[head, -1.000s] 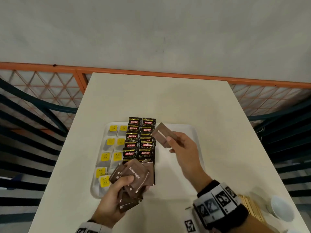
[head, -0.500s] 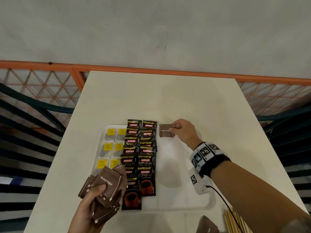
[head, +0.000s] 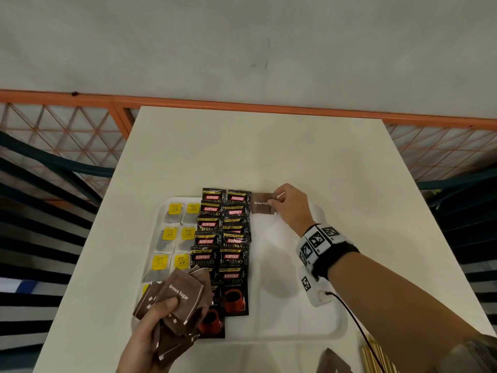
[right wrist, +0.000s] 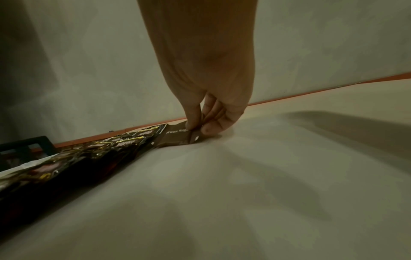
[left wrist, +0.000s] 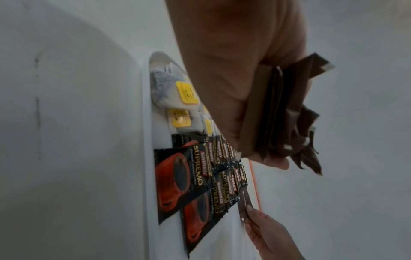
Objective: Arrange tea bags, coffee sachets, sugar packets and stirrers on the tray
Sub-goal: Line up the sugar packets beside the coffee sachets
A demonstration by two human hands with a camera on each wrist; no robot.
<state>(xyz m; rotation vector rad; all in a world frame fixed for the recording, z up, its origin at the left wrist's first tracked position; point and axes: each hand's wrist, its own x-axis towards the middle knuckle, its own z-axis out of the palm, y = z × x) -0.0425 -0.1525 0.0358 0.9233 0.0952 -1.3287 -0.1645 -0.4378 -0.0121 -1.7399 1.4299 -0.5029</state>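
Now: right hand (head: 290, 205) has carried one sugar packet (head: 262, 203) to tray's (head: 333, 313) far end, beside coffee sachets (head: 223, 238), still pinching it | left hand (head: 153, 327) grips spare packets (head: 177, 294) | sugar column starting, stirrers pending

Right arm reaches forward, right hand (head: 290, 205) pinching a sugar packet (head: 262, 203); left hand (head: 150, 335) stays low, gripping a stack of packets (head: 177, 297)
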